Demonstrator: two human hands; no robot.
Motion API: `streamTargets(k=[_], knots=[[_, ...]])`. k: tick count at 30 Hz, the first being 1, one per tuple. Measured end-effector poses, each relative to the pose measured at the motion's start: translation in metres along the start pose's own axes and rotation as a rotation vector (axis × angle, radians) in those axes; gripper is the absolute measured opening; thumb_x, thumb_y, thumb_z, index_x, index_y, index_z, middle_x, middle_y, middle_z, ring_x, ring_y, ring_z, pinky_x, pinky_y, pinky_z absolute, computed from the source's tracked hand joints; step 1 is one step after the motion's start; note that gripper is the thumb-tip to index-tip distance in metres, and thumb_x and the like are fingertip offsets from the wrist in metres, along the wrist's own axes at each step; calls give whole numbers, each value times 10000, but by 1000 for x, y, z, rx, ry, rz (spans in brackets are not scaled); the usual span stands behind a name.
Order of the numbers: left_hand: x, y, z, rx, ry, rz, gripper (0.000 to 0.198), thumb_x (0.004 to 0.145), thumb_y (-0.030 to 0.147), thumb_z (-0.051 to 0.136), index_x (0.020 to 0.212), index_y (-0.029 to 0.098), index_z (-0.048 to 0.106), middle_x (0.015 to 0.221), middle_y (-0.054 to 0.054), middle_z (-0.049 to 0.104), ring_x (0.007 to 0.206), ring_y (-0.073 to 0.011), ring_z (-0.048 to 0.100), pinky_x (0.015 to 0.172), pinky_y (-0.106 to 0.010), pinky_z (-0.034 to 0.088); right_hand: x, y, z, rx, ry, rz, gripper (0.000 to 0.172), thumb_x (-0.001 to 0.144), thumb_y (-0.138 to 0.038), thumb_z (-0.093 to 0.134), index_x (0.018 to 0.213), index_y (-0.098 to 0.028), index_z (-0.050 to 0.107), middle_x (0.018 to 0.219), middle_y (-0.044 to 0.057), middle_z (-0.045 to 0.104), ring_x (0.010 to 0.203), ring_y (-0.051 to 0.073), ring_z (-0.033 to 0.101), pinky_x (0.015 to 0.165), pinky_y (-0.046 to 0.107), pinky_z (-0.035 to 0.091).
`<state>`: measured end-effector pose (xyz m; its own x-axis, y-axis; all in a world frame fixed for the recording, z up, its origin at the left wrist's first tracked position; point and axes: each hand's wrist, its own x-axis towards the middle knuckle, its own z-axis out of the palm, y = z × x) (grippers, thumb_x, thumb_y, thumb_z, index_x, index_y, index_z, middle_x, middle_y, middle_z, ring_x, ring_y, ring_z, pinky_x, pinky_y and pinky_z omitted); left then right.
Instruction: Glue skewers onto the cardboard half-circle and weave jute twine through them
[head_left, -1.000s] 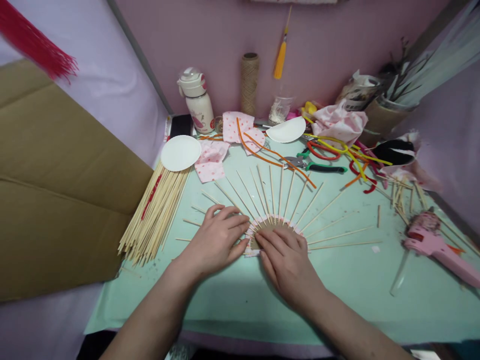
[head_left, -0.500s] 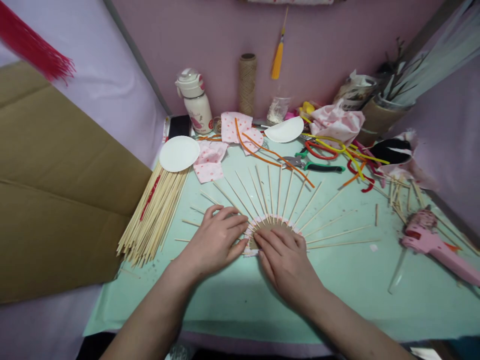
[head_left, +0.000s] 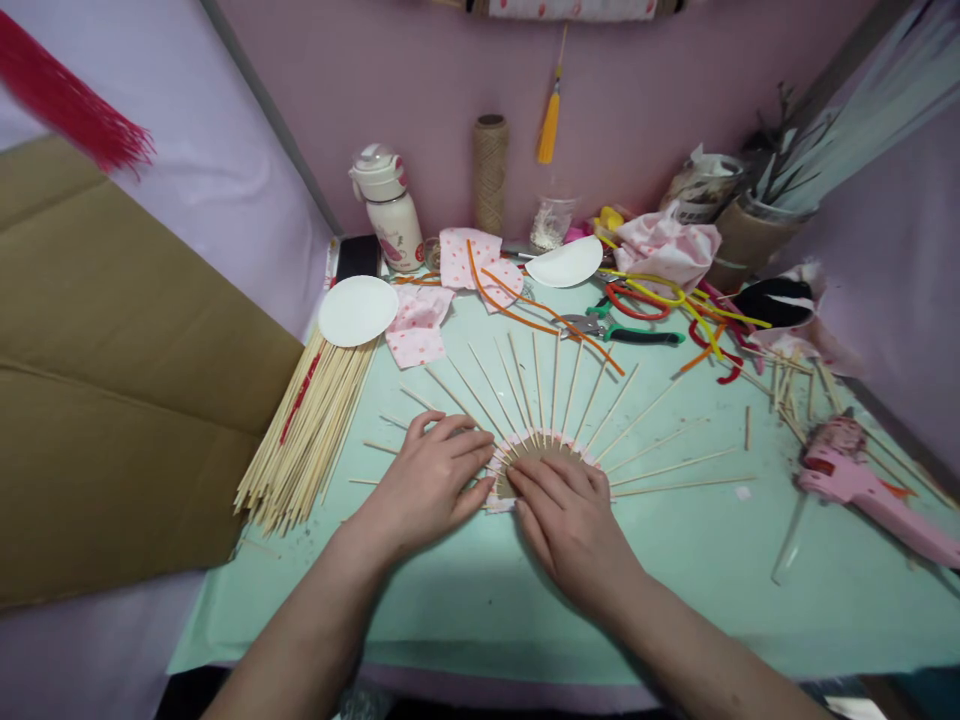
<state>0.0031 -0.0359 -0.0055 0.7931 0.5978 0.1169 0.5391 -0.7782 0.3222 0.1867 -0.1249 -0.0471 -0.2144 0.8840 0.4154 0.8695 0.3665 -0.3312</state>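
A fan-shaped piece lies flat in front of me, with thin wooden sticks (head_left: 555,385) spreading out from a brown cardboard half-disc (head_left: 551,453) edged in pink-and-white cloth. My left hand (head_left: 441,475) rests over the left-hand sticks, its fingers stretched out and touching the half-disc's left edge. Flat on the middle of the cardboard lies my right hand (head_left: 566,505), fingers extended and pressing down. Both hands cover part of the half-disc and the inner stick ends.
Left stands a bundle of sticks (head_left: 311,430) under a white paper disc (head_left: 358,311), beside a large cardboard sheet (head_left: 135,390). Pliers (head_left: 637,335), orange pipe cleaners (head_left: 547,325) and a bottle (head_left: 394,215) lie or stand behind. A pink glue gun (head_left: 862,490) rests at right.
The camera view has shifted slightly. Both hands stay in place on the fan-shaped piece, and nothing else has visibly moved.
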Motion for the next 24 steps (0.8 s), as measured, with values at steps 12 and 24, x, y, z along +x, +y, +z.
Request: streamTargets(k=[12,24], knots=[[0,-1,-10,72,132,-53,229,924,233,484,1072,186,652,1105,-71,681,1080,-219,561,959,-431,340,4,2,-24,191,240,34,219,888,-140,525,1045,-183,671,1034,59,709,985,216,557,868,377,382],[67,-16,-31,486,-162,-83,123,868,163,558,881,177,679,924,-90,622,924,-252,526,747,-378,349,-31,52,-69,40,290,120,235,878,-149,528,1082,-207,631,1026,73,680,958,235,567,850,417,386]])
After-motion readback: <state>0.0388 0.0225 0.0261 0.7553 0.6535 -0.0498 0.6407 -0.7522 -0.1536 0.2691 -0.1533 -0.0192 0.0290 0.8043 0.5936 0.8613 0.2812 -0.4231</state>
